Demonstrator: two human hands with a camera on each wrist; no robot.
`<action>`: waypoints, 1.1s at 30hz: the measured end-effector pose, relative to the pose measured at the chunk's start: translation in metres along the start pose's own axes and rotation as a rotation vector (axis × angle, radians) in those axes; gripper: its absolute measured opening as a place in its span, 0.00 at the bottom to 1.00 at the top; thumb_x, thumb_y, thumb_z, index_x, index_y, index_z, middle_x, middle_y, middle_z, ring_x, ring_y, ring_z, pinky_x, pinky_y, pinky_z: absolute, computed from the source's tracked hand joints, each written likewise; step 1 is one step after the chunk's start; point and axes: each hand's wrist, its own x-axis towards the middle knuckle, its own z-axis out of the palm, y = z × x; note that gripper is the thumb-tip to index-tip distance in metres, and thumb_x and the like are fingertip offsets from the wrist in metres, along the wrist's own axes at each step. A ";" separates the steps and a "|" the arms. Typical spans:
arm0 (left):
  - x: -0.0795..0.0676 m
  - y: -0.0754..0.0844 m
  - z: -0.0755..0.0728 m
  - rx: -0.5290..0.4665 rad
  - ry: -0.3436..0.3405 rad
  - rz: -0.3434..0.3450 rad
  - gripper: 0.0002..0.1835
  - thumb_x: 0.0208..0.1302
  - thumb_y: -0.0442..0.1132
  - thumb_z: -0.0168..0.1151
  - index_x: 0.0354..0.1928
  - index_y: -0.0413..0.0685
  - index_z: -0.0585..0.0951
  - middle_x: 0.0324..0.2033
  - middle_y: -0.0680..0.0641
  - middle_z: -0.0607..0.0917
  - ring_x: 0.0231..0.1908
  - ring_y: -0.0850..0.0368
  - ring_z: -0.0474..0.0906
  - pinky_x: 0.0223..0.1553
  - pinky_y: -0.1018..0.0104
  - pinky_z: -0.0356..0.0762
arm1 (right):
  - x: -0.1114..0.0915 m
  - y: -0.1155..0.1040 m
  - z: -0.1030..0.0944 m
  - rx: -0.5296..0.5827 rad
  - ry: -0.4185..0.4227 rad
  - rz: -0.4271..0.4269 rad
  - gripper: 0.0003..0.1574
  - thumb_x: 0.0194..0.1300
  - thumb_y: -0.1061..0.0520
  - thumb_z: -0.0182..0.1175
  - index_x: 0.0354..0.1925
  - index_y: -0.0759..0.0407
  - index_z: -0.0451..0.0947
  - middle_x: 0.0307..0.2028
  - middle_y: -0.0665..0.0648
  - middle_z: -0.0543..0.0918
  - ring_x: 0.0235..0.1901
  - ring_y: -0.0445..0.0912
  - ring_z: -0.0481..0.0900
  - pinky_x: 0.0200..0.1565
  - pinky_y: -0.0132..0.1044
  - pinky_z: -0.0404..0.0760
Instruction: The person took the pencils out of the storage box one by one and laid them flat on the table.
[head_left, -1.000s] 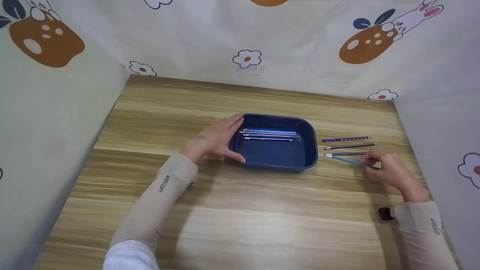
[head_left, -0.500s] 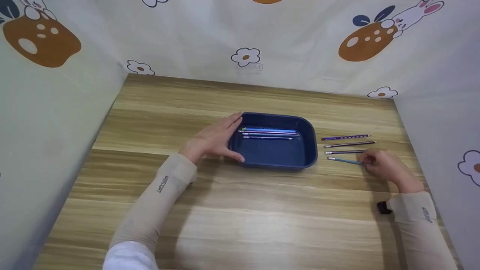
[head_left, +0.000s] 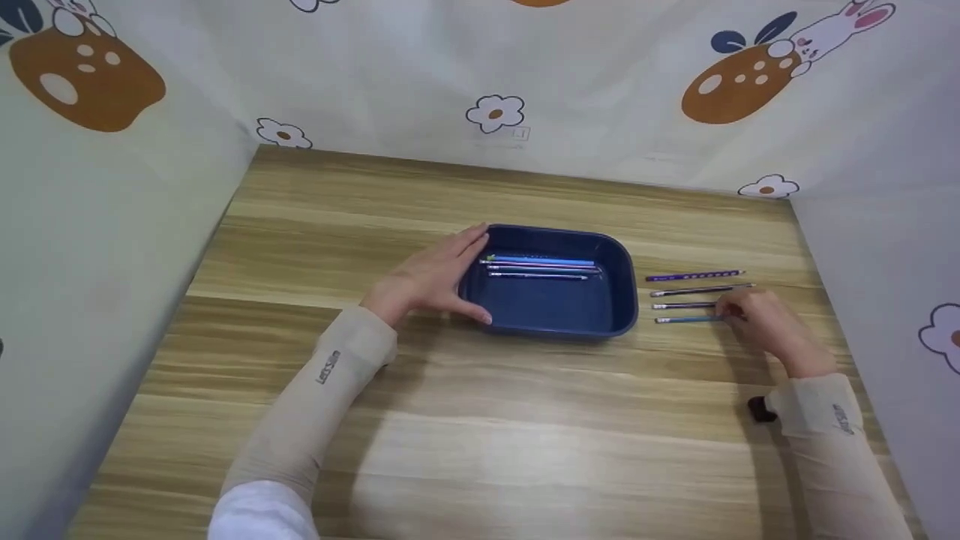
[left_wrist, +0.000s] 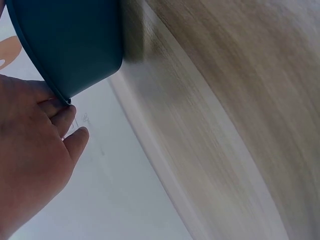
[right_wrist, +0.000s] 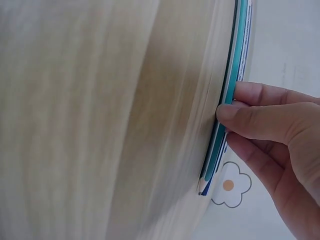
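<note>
My left hand [head_left: 429, 279] spans the left end of a dark blue rectangular tray [head_left: 541, 331], its thumb and fingers holding the rim. In the left wrist view, fingertips curl at the rim of the tray [left_wrist: 95, 45]. Several pencils [head_left: 538, 265] lie side by side inside the tray. To its right, my right hand [head_left: 766, 324] pinches a light blue pencil [head_left: 684, 320] flat on the table. In the right wrist view, the thumb presses on this pencil [right_wrist: 217, 147] near its pointed end. Fingers sit behind it.
Beside the light blue pencil, further pencils lie in a row: a purple patterned one [head_left: 694, 276], a dark one [head_left: 697, 291] and another partly under the hand [head_left: 682, 306]. Patterned cloth walls [head_left: 375, 90] border the wooden table [head_left: 480, 450] at the back and sides.
The light blue pencil has turned from slanting to lying nearly parallel with the row. My right hand has shifted slightly left and away from me. The left hand and tray have stayed put.
</note>
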 end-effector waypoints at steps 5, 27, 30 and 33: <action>0.001 0.001 0.000 0.011 -0.006 -0.011 0.73 0.43 0.82 0.62 0.80 0.47 0.42 0.81 0.49 0.38 0.80 0.48 0.39 0.80 0.52 0.44 | -0.001 0.000 0.002 -0.004 0.011 0.004 0.08 0.54 0.74 0.66 0.28 0.64 0.82 0.29 0.63 0.85 0.30 0.55 0.82 0.34 0.52 0.82; 0.002 0.011 -0.006 0.189 -0.024 -0.027 0.73 0.43 0.82 0.62 0.80 0.44 0.43 0.80 0.44 0.44 0.80 0.51 0.40 0.81 0.55 0.38 | 0.009 -0.038 -0.019 0.093 0.130 0.006 0.10 0.53 0.70 0.71 0.37 0.66 0.83 0.36 0.64 0.87 0.38 0.61 0.86 0.41 0.57 0.85; 0.001 0.013 -0.011 0.205 -0.034 -0.054 0.72 0.43 0.81 0.63 0.80 0.44 0.44 0.80 0.44 0.44 0.80 0.51 0.40 0.81 0.55 0.37 | 0.019 -0.047 -0.022 0.111 0.141 -0.025 0.12 0.53 0.70 0.72 0.38 0.66 0.84 0.37 0.63 0.87 0.38 0.60 0.87 0.42 0.56 0.85; -0.001 0.016 -0.013 0.193 -0.039 -0.071 0.72 0.43 0.80 0.64 0.80 0.44 0.44 0.80 0.44 0.44 0.80 0.51 0.40 0.81 0.55 0.36 | 0.027 -0.056 -0.024 0.141 0.126 -0.041 0.12 0.54 0.70 0.71 0.39 0.67 0.84 0.38 0.63 0.87 0.40 0.59 0.86 0.44 0.56 0.85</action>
